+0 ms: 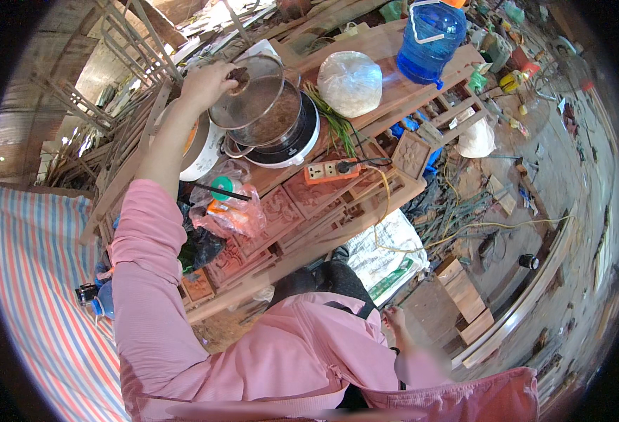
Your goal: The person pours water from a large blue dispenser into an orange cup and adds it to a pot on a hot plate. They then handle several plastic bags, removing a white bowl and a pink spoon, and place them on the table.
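Observation:
My left hand reaches far forward and grips the dark knob of a glass pot lid. The lid is tilted over the left side of a pot, leaving part of the pot uncovered, with brownish contents showing inside. The pot sits on a round black-and-white electric cooker. Low beside my body, away from the table, my right hand has its fingers curled, and I see nothing in them.
Around the pot are a white appliance, green stalks, a filled white bag and an orange power strip with cords. A blue water jug stands at the far end. Wood pieces lie to the right.

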The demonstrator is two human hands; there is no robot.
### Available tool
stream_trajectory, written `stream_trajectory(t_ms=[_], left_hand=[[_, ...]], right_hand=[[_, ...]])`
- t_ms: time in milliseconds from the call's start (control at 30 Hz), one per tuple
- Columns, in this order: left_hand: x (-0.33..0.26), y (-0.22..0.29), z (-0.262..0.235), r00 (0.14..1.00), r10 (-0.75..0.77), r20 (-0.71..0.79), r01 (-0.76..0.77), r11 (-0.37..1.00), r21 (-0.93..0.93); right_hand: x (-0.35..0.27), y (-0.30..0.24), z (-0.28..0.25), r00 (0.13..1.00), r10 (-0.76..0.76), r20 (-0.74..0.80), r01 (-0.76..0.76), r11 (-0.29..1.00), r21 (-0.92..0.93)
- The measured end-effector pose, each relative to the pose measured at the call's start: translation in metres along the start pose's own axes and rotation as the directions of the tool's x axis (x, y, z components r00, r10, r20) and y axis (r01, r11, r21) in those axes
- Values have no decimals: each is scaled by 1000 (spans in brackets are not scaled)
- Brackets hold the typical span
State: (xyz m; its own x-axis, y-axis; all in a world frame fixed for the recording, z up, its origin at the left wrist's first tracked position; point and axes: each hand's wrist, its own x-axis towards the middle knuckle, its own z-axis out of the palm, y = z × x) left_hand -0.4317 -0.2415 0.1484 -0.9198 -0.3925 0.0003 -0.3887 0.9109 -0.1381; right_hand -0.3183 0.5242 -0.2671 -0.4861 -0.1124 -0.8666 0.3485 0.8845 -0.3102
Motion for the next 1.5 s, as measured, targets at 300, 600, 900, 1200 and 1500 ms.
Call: stream_trajectory(t_ms=[300, 600, 900, 1200, 1500], left_hand=[[-1, 32, 33, 991, 33, 128, -58, 979, 195], [5, 31, 59, 991, 123, 62, -132, 976, 173], [7, 28, 58, 990, 108, 91, -121, 982, 145], [7, 26, 64, 991, 134, 12, -135, 990, 42], [8, 23, 63, 992, 114, 50, -115, 993, 25]], right_hand=[[-15, -2, 1, 997, 65, 41, -70, 986, 153], [-16, 7, 14, 991, 111, 74, -125, 966, 224], [-16, 17, 30, 999, 34, 39, -44, 960, 278], [-23, 15, 36, 1000, 16, 22, -22, 959, 284], [-39, 6, 36, 996, 79, 40, -87, 961, 261]])
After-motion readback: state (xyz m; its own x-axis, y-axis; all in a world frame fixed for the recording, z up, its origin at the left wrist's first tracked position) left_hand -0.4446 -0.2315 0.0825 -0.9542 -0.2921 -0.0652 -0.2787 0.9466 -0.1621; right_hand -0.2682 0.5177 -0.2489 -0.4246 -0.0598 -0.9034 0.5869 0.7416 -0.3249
